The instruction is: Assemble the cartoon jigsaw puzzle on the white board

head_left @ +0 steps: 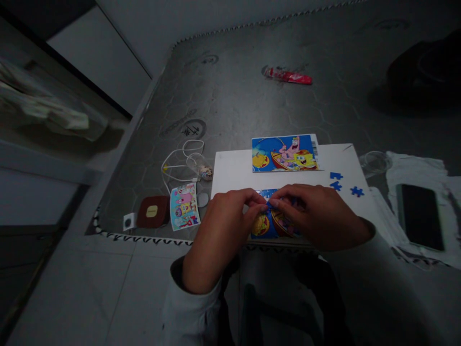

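A jigsaw puzzle with a blue cartoon picture lies on a white board, partly covered by my hands. My left hand and my right hand meet over its upper part, thumbs and index fingers closed in a pinch. Between the fingertips is a small blue puzzle piece, mostly hidden. Behind my hands, a picture card shows the same yellow and pink figures in a boat. Three loose blue puzzle pieces lie to the right, one of them a separate puzzle piece near the board's edge.
On the left are a sticker sheet, a brown case, a white cable and a clear cup. A phone rests on white tissue at right. A red packet lies farther back on the grey tabletop.
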`<state>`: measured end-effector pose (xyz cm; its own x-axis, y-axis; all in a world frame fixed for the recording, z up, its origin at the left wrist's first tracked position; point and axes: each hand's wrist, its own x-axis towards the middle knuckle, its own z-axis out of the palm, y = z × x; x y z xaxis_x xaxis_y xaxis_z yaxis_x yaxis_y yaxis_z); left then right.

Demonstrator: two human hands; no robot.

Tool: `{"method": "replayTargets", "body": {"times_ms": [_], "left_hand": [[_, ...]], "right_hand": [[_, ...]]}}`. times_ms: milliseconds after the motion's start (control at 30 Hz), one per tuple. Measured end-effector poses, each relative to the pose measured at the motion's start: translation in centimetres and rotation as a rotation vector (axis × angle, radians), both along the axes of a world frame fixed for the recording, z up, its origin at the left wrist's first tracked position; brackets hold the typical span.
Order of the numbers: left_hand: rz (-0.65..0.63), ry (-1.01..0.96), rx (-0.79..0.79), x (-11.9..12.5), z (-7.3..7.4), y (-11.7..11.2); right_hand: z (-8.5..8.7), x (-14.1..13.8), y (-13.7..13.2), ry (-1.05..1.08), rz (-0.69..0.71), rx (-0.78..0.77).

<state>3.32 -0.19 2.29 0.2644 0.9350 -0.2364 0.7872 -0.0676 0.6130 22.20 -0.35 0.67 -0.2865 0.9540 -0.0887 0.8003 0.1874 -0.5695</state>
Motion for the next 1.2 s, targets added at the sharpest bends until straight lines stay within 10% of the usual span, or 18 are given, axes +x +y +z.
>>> {"method": "replayTargets", "body": {"times_ms": [1200], "left_hand": [[0.139, 0.093, -0.013, 3.6, -2.9, 1.0]], "right_hand": [[-1.4, 1.8, 0.5, -0.334, -0.071, -0.068]]}}
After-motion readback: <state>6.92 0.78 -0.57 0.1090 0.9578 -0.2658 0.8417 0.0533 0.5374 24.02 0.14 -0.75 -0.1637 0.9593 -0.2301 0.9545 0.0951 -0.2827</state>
